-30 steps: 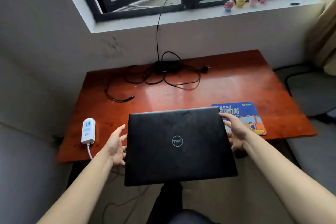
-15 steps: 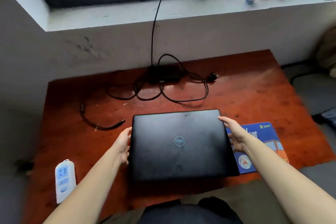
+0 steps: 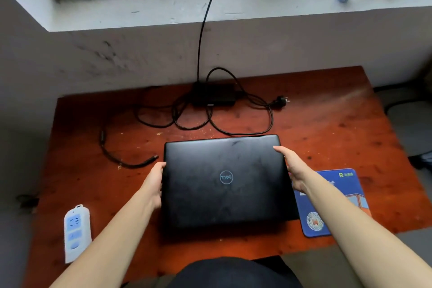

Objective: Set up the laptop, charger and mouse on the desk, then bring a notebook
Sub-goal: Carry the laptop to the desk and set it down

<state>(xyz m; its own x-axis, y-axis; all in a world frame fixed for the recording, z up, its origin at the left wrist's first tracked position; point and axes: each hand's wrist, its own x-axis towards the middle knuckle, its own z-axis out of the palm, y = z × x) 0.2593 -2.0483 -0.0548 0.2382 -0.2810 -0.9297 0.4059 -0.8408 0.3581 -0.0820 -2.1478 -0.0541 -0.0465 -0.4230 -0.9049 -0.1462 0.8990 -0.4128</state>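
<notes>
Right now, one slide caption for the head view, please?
Left hand and right hand hold a closed laptop at the desk.

Laptop point(image 3: 224, 180) brought forward from short of the worktop point(image 3: 327, 124) edge to its middle, apparently set down now, right side overlapping the blue mouse pad point(image 3: 339, 206), left hand point(image 3: 153, 184) no longer splayed, drawn in against the edge.

Black laptop point(image 3: 222, 203) with pale ring logo; reddish-brown, dark-speckled desk point(image 3: 339, 128); blue mouse pad point(image 3: 346, 184) printed orange; white-and-blue power strip point(image 3: 77, 234); black charger point(image 3: 214, 94).
</notes>
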